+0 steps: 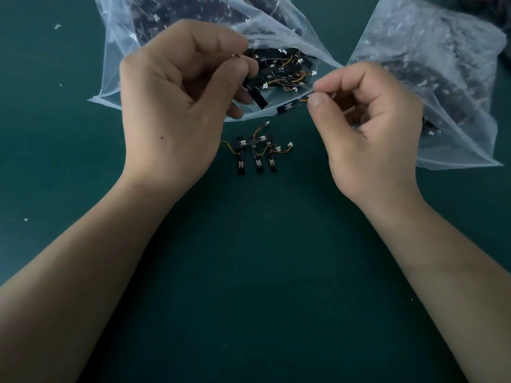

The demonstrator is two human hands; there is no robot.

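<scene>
Green table (pixel 249 272), two bags (pixel 116 51) holding wired modules (pixel 279 70) (loose modules (pixel 255 156) nearby), left hand (pixel 171 106) gripping one module (pixel 258 99), right hand (pixel 373 128) pinching another's wire (pixel 303 99)

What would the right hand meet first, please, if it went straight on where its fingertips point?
Pinching a wire, it would probably meet the black strip in the left hand; depth is unclear.
</scene>
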